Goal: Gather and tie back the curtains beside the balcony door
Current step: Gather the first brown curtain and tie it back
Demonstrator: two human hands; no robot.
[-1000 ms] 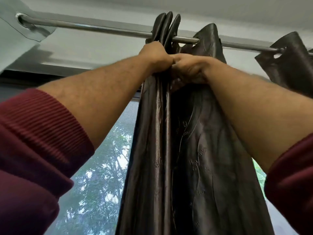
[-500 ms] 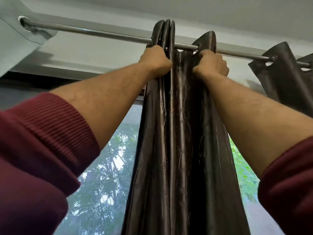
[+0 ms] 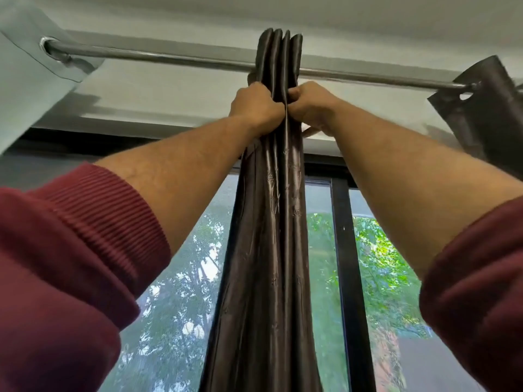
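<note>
A dark brown satin curtain hangs from a metal rod, bunched into a narrow column of tight folds. My left hand grips the folds from the left just below the rod. My right hand grips them from the right at the same height, and the two fists nearly touch. Both arms reach up, with maroon sleeves pushed back. Another piece of the same dark curtain hangs apart on the rod at the far right.
A pale grey-blue curtain hangs on the rod's left end. Behind the curtains stands a black-framed glass door with trees outside. The white ceiling is close above the rod.
My right hand pushed the loose right-hand fold leftward against the bunch. The curtain is now a tighter, narrower column, and more glass shows to its right.
</note>
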